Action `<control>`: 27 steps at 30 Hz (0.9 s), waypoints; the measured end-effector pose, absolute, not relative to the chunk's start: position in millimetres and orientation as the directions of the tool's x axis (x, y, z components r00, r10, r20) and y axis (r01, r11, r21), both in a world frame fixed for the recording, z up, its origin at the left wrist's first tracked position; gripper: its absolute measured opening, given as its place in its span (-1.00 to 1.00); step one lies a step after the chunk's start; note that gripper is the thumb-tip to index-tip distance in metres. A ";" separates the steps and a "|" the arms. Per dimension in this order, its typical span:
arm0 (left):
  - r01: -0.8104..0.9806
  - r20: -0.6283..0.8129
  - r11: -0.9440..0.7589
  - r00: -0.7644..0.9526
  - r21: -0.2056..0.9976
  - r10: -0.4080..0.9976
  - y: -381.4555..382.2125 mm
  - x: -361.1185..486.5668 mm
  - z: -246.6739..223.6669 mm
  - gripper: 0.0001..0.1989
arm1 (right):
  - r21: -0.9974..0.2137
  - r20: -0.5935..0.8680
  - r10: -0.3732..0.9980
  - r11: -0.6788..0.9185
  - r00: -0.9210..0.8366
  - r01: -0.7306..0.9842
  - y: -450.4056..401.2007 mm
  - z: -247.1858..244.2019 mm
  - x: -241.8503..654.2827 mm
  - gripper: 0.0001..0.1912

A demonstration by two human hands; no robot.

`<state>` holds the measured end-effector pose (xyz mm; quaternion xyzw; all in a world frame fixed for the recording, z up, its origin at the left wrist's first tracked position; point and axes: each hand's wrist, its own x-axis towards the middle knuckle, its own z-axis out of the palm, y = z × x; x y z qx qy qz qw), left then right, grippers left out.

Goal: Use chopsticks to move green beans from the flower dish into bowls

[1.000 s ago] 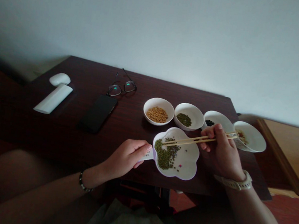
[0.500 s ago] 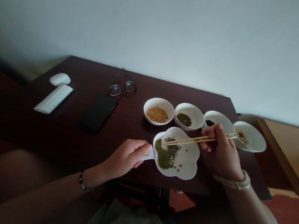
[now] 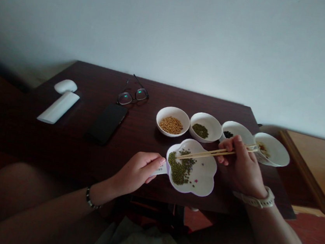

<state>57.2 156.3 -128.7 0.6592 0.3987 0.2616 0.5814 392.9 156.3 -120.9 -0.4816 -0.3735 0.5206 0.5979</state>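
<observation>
Gripping chopsticks [image 3: 202,155]: my right hand [image 3: 241,164] pinches them, slender, tips leftward.
Scoop [image 3: 205,176]: scalloped, smooth; my left hand [image 3: 139,170] clasps its left-pointing handle [image 3: 160,169].

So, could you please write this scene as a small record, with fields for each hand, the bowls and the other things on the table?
Left hand: grips the handle of the white dish
Right hand: holds chopsticks, tips inside the dish
Dish contents: green beans, mostly toward the handle side
Bowls: four in a row; from left, yellow beans, more green beans, small dark pieces, mixed pieces too small to name
Table, left part: glasses, black phone, two white objects
</observation>
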 end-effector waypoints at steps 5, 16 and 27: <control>0.219 -0.111 -0.014 0.545 0.976 0.831 157.4 57.1 -128.2 -0.48 | -0.964 -0.054 0.985 -0.008 0.163 -0.267 157.3 -121.1 392.5 -0.50; 0.234 -0.123 -0.009 0.545 0.972 0.829 156.6 57.6 -127.0 -0.48 | -0.954 -0.073 0.979 -0.013 0.191 -0.299 157.3 -118.3 389.9 -0.48; 0.235 -0.122 -0.008 0.533 0.972 0.837 155.9 57.1 -128.4 -0.48 | -0.973 -0.050 0.984 -0.010 0.172 -0.229 157.5 -117.7 396.9 -0.46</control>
